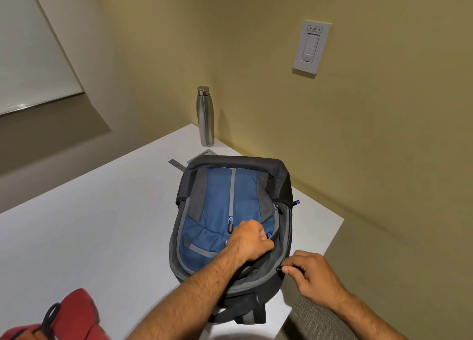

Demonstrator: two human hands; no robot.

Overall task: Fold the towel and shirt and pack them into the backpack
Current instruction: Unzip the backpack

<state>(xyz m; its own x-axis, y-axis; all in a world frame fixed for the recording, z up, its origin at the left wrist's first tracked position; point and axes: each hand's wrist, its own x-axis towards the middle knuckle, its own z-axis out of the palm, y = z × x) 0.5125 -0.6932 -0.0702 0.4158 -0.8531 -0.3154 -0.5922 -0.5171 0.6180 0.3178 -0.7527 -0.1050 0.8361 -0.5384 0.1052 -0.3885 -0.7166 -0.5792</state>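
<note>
A blue, grey and black backpack (220,201) lies flat on the white table (102,224), front panel up, near the table's right edge. My left hand (249,239) grips the fabric edge of the backpack's front panel beside the zip track on its right side. My right hand (313,270) pinches a small black zipper pull at the backpack's right side. The main compartment's inside is hidden. No towel or shirt is visible.
A steel water bottle (205,116) stands at the table's far corner by the wall. A red item with a black cord (71,316) sits at the lower left. A light switch (311,47) is on the wall. Carpet shows right of the table.
</note>
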